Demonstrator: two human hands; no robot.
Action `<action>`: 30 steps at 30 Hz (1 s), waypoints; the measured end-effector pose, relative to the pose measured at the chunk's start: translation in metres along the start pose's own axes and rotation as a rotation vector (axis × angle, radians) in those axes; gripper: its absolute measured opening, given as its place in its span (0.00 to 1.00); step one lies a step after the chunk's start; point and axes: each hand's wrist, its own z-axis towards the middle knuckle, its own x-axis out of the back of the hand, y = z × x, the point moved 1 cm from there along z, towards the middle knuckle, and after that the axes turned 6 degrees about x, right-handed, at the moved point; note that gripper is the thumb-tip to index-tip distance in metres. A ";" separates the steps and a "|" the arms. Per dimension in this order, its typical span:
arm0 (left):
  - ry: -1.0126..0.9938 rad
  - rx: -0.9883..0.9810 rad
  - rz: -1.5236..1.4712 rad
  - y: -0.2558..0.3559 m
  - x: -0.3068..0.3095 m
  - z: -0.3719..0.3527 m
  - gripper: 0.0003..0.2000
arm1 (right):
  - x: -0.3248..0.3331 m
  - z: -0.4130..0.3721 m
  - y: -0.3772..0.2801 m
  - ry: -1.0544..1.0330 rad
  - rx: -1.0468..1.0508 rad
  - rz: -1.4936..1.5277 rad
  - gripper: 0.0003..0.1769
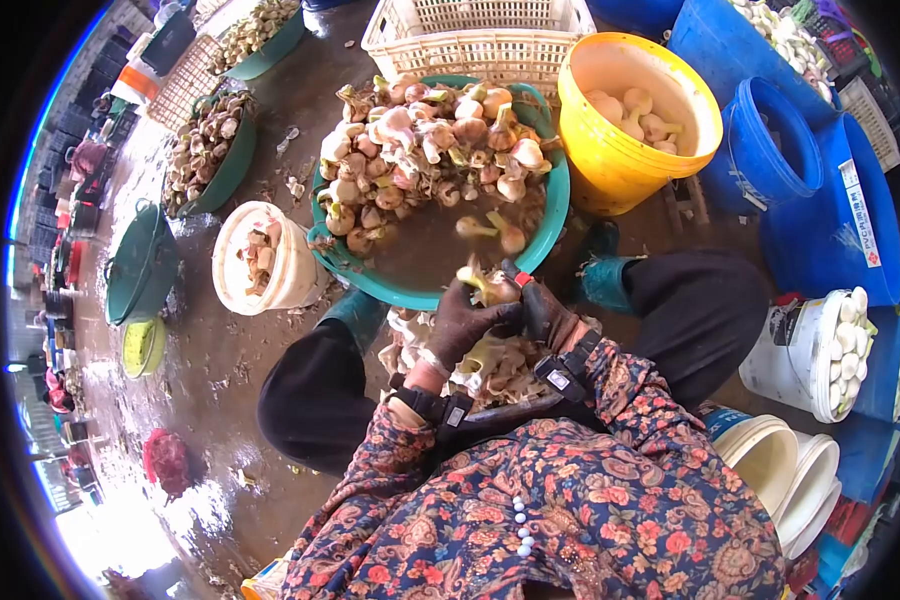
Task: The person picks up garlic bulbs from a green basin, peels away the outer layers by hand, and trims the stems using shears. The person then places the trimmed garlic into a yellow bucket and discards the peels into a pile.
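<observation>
A garlic bulb (490, 287) is held between my two gloved hands, over the near rim of a green tub (560, 205). My left hand (463, 325) has its fingers wrapped round the bulb from the left. On the bulb's right side, my right hand (545, 308) is closed, with something red near its fingertips; whether it grips a tool is too small to tell. Unpeeled garlic bulbs (420, 140) are heaped in the tub above brown water (410, 240). Below my hands, loose garlic skins (500, 370) lie between my legs.
A yellow bucket (610, 150) with peeled bulbs stands right of the tub. A white bucket (232, 260) is at the left. Behind is a cream crate (480, 55). A white pail (785, 350) of peeled garlic and a blue bucket (735, 150) stand at the right.
</observation>
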 end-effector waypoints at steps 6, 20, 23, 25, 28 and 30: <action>0.151 -0.523 1.020 0.022 0.023 -0.008 0.28 | 0.030 0.036 0.012 -0.102 0.028 -0.290 0.30; 0.293 -0.170 0.499 -0.001 0.015 -0.006 0.08 | 0.012 0.068 0.023 -0.493 0.133 -0.714 0.16; 0.208 0.059 -0.067 -0.009 0.035 0.000 0.13 | 0.005 0.038 0.013 -0.581 0.277 -0.568 0.17; 0.052 -0.018 -0.383 -0.016 0.039 -0.001 0.20 | 0.007 0.019 0.006 -0.491 0.374 -0.222 0.25; 0.272 -0.545 0.682 -0.002 0.043 -0.019 0.16 | 0.000 0.012 -0.002 -0.409 0.579 -0.448 0.26; 0.297 -0.557 0.704 0.008 0.049 -0.020 0.15 | 0.004 0.014 -0.001 -0.242 0.994 -0.889 0.25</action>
